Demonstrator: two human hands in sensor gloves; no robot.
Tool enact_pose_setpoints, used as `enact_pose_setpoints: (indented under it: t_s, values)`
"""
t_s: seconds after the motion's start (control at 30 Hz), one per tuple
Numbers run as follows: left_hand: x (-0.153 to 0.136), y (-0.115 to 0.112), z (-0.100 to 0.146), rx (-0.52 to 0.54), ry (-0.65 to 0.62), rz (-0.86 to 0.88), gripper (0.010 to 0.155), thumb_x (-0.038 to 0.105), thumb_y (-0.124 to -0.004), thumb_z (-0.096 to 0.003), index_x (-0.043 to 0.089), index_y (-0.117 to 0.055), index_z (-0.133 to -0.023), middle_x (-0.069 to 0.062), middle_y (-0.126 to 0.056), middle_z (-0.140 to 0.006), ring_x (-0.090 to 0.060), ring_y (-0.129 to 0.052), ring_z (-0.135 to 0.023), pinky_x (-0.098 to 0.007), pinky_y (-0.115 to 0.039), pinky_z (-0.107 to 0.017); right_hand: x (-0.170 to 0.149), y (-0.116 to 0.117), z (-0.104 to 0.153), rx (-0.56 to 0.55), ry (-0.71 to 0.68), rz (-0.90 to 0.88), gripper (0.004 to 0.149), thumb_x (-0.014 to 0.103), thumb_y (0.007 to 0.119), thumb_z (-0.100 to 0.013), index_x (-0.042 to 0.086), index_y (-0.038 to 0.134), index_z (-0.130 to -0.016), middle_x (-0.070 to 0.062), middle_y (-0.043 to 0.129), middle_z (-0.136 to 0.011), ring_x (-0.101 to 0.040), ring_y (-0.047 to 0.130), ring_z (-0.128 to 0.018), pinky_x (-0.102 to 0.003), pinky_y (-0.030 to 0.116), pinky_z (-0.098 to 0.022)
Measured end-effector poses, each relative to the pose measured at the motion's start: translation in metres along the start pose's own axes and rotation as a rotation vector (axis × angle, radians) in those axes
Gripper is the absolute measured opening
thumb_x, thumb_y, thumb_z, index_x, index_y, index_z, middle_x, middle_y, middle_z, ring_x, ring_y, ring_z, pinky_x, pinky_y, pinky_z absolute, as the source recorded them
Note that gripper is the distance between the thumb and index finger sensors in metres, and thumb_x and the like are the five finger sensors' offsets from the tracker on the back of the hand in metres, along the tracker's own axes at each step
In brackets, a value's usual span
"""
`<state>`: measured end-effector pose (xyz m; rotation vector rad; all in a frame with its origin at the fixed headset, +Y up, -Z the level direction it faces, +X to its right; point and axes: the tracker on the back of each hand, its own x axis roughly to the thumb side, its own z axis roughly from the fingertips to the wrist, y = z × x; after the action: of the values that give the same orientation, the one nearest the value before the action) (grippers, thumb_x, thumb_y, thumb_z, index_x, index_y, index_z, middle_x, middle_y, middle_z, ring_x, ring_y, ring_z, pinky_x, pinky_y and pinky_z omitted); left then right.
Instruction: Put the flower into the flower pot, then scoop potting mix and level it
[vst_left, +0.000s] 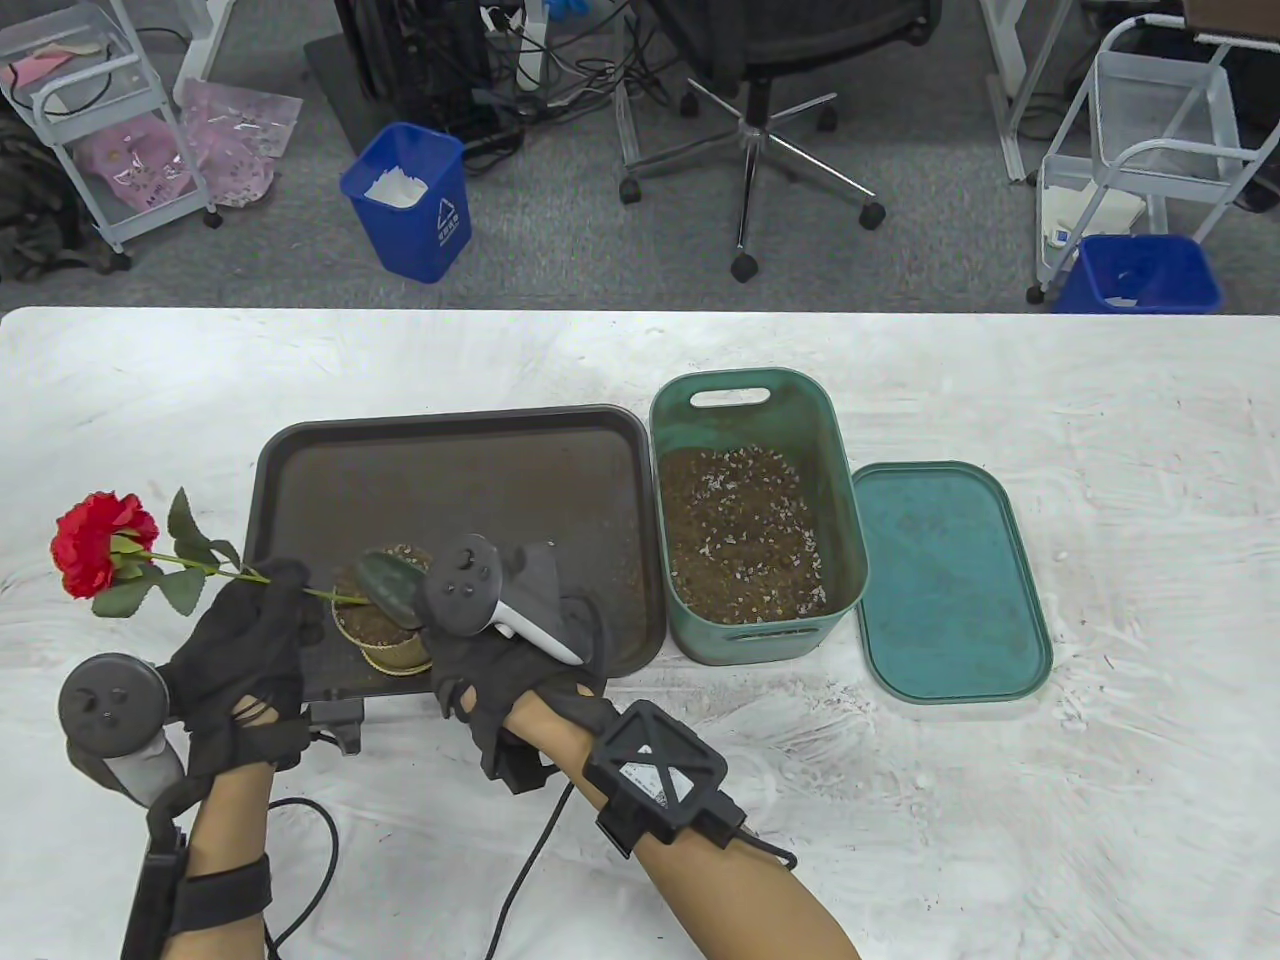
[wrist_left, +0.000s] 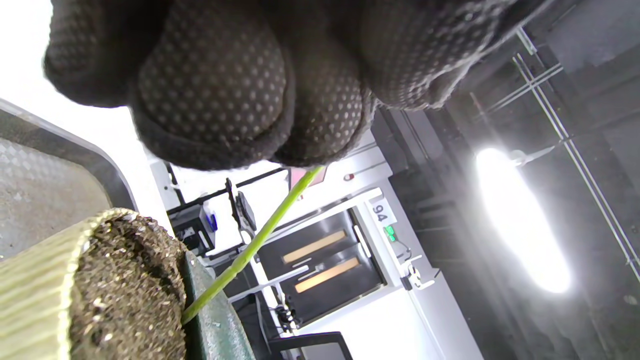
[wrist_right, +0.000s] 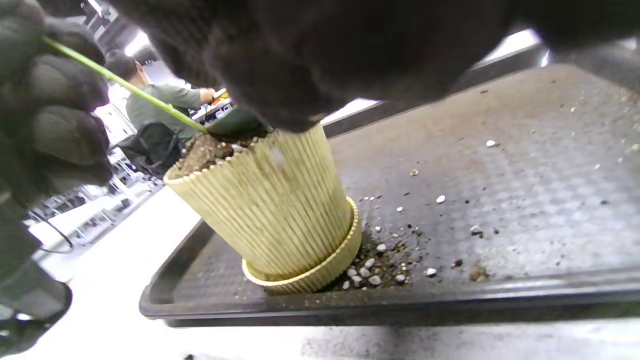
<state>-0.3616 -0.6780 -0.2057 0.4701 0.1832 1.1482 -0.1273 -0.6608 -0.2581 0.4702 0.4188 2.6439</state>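
Half of the flower pot (vst_left: 385, 635) on the tray (vst_left: 450, 470) is hidden in the table view by the right hand (vst_left: 520, 640), which holds a green scoop (vst_left: 388, 588) over it, its grip unclear. The left hand (vst_left: 250, 650) pinches the flower (vst_left: 100, 545) stem, leaning into the potting mix (wrist_left: 125, 295). Only the left wrist view shows a tag reading 94 (wrist_left: 380, 213).

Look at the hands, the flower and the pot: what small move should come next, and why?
Probably the left hand should tilt the flower upright. Its stem already enters the soil in the flower pot, but leans far sideways, while the right hand holds a scoop at the rim.
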Motion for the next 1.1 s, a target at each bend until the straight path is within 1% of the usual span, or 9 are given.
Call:
enact_pose_setpoints:
  t_s: [0.07, 0.23, 0.3, 0.4, 0.47, 0.57, 0.83, 0.93, 1.1]
  values:
    - [-0.001, 0.000, 0.001, 0.001, 0.002, -0.001, 0.044, 0.044, -0.083, -0.0405, 0.016, -0.093, -0.073, -0.002, -0.103, -0.054, -0.023, -0.107, -0.030, -0.042, -0.090, -0.035, 0.005, 0.000, 0.002, 0.000, 0.001, 0.039, 0.047, 0.035, 0.071, -0.042, 0.027, 0.062, -0.088, -0.002, 0.095, -0.038, -0.016, 0.095, -0.004, -0.038, 0.088, 0.005]
    - [0.001, -0.001, 0.001, -0.004, -0.007, -0.007, 0.044, 0.044, -0.083, -0.0406, 0.016, -0.093, -0.073, -0.001, -0.103, -0.054, -0.023, -0.107, -0.030, -0.042, -0.090, -0.035, -0.003, -0.010, 0.001, -0.102, -0.083, -0.133, 0.048, 0.035, 0.073, -0.041, 0.023, 0.068, -0.087, -0.002, 0.096, -0.037, -0.014, 0.094, -0.005, -0.036, 0.088, 0.004]
    - [0.002, -0.001, 0.001, -0.005, -0.011, -0.012, 0.044, 0.044, -0.083, -0.0405, 0.016, -0.093, -0.073, -0.001, -0.103, -0.054, -0.023, -0.107, -0.030, -0.042, -0.090, -0.035, -0.004, -0.009, -0.003, -0.082, -0.072, -0.137, 0.048, 0.035, 0.073, -0.041, 0.024, 0.068, -0.087, -0.003, 0.096, -0.038, -0.015, 0.094, -0.005, -0.037, 0.088, 0.003]
    - [0.001, -0.001, 0.001, -0.005, -0.012, -0.017, 0.044, 0.044, -0.083, -0.0405, 0.016, -0.093, -0.073, -0.002, -0.103, -0.054, -0.023, -0.107, -0.030, -0.042, -0.090, -0.035, -0.005, -0.006, -0.008, -0.001, -0.068, 0.010, 0.047, 0.036, 0.070, -0.042, 0.027, 0.065, -0.087, -0.002, 0.096, -0.039, -0.015, 0.095, -0.007, -0.038, 0.089, 0.001]
    - [0.000, -0.001, 0.001, -0.004, -0.007, -0.011, 0.044, 0.044, -0.082, -0.0405, 0.016, -0.093, -0.073, -0.002, -0.103, -0.054, -0.023, -0.107, -0.030, -0.042, -0.090, -0.035, -0.005, -0.005, -0.007, -0.007, -0.062, -0.027, 0.047, 0.035, 0.071, -0.042, 0.027, 0.065, -0.088, -0.003, 0.095, -0.040, -0.016, 0.095, -0.008, -0.038, 0.089, 0.001]
    - [0.000, 0.000, 0.001, -0.003, -0.006, -0.011, 0.044, 0.044, -0.083, -0.0403, 0.016, -0.093, -0.073, -0.001, -0.103, -0.054, -0.023, -0.107, -0.030, -0.042, -0.091, -0.035, -0.011, -0.002, 0.006, -0.112, -0.107, -0.044, 0.047, 0.036, 0.072, -0.041, 0.025, 0.067, -0.087, -0.002, 0.096, -0.038, -0.014, 0.095, -0.006, -0.036, 0.089, 0.002]
    - [0.001, -0.006, 0.003, -0.018, 0.005, 0.002, 0.044, 0.043, -0.084, -0.0403, 0.016, -0.093, -0.073, -0.002, -0.103, -0.054, -0.024, -0.107, -0.030, -0.042, -0.090, -0.035, -0.066, -0.020, 0.079, -0.319, -0.138, -0.434, 0.051, 0.038, 0.071, -0.043, 0.021, 0.060, -0.089, 0.000, 0.096, -0.038, -0.011, 0.092, -0.003, -0.033, 0.086, 0.005]
    - [0.018, -0.009, 0.000, -0.024, -0.067, -0.144, 0.043, 0.043, -0.083, -0.0404, 0.017, -0.093, -0.073, -0.002, -0.103, -0.055, -0.023, -0.107, -0.030, -0.042, -0.091, -0.035, -0.097, -0.019, 0.100, -0.337, -0.104, -0.551, 0.060, 0.039, 0.072, -0.043, 0.018, 0.053, -0.096, 0.000, 0.095, -0.039, -0.011, 0.092, -0.004, -0.033, 0.087, 0.004]
    - [0.050, -0.020, -0.015, -0.091, -0.121, -0.362, 0.043, 0.040, -0.080, -0.0403, 0.015, -0.093, -0.073, -0.003, -0.102, -0.054, -0.025, -0.107, -0.030, -0.043, -0.090, -0.035, -0.126, -0.011, 0.102, -0.342, -0.074, -0.601, 0.064, 0.039, 0.075, -0.043, 0.018, 0.050, -0.098, 0.000, 0.095, -0.041, -0.011, 0.093, -0.007, -0.034, 0.088, 0.001]
